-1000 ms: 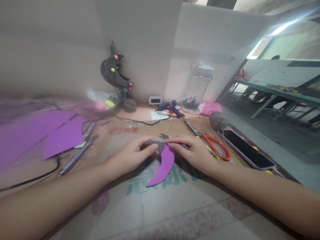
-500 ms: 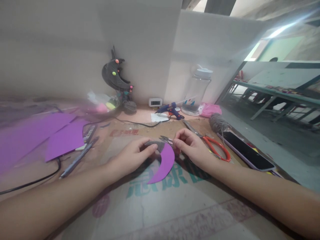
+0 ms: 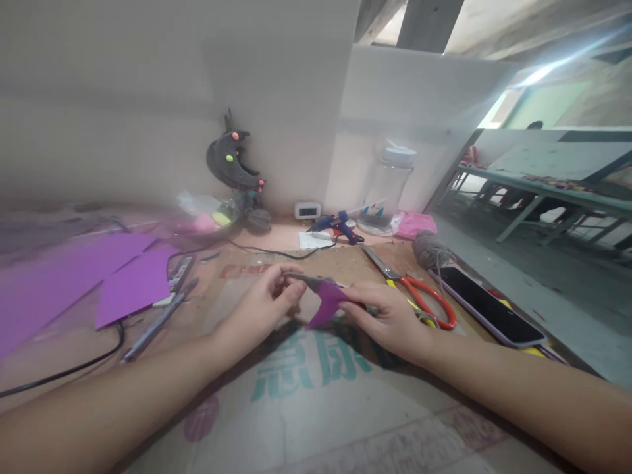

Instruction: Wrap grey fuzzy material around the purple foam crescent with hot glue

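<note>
Between my hands is a purple crescent [image 3: 326, 307], with grey yarn [image 3: 311, 282] wrapped round its upper end. My left hand [image 3: 279, 293] pinches the grey end between thumb and fingers. At the other side, my right hand [image 3: 390, 319] grips the crescent's purple part with thumb and forefinger, covering some of it. The crescent is held tilted, just above the printed cardboard [image 3: 296, 421]. Orange-handled scissors [image 3: 428, 301] lie open-bladed beyond my right hand, and a smaller yellow-handled tool [image 3: 427, 320], partly hidden by that hand, sits beside them.
Purple sheets [image 3: 133, 289] and a pen [image 3: 160, 322] lie left. At the back are a dark decorated crescent [image 3: 230, 161], a small clock [image 3: 307, 210], a blue glue gun [image 3: 340, 224] and a clear bottle [image 3: 388, 187]. A grey yarn ball [image 3: 430, 250] and phone [image 3: 488, 306] stand right.
The crescent has turned and tilted between my hands, so less purple shows. My right hand has shifted from beside it to gripping its purple part. The snip-like blades near my right fingers no longer show.
</note>
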Tool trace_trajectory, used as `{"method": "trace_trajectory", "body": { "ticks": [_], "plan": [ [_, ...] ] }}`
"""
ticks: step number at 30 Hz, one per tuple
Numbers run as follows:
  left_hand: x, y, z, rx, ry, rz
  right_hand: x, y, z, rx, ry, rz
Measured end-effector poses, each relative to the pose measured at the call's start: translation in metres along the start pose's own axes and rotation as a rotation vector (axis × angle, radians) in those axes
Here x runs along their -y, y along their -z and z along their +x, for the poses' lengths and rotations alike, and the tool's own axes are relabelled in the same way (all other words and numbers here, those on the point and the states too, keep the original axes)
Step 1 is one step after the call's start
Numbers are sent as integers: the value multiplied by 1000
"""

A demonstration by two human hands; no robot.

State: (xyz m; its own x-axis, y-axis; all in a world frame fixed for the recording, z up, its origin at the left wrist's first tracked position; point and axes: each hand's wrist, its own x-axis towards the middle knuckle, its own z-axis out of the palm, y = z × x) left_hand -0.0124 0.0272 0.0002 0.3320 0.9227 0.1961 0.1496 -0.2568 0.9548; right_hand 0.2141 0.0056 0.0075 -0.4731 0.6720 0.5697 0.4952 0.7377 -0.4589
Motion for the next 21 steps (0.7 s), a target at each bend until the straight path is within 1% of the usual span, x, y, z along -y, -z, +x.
{"method": "trace_trajectory", "body": {
  "ticks": [1, 4, 7, 10, 12, 14, 16, 17, 21],
  "plan": [
    [2, 0, 2, 8, -14, -20, -1, 0, -1, -22, 54, -27],
    [6, 2, 2, 104, 2, 21, -5, 2, -2, -54, 174, -90],
    [8, 3, -4, 183, -24, -19, -7, 4, -1, -68, 238, -169],
    [6, 3, -9, 215, -40, -92, -9, 5, -1, -65, 280, -253],
    [1, 1, -10, 199, -10, -108, -9, 5, -1, -53, 297, -293],
    [-7, 0, -8, 156, 40, -73, -10, 3, -2, -47, 309, -313],
    [-14, -1, -6, 63, 58, 15, -11, 2, -2, -35, 307, -309],
    [-16, -2, -5, 36, 58, 29, -11, 1, -2, -26, 297, -300],
    [-15, -2, -1, -36, 65, -9, -8, 1, -2, 11, 228, -224]
  ]
}}
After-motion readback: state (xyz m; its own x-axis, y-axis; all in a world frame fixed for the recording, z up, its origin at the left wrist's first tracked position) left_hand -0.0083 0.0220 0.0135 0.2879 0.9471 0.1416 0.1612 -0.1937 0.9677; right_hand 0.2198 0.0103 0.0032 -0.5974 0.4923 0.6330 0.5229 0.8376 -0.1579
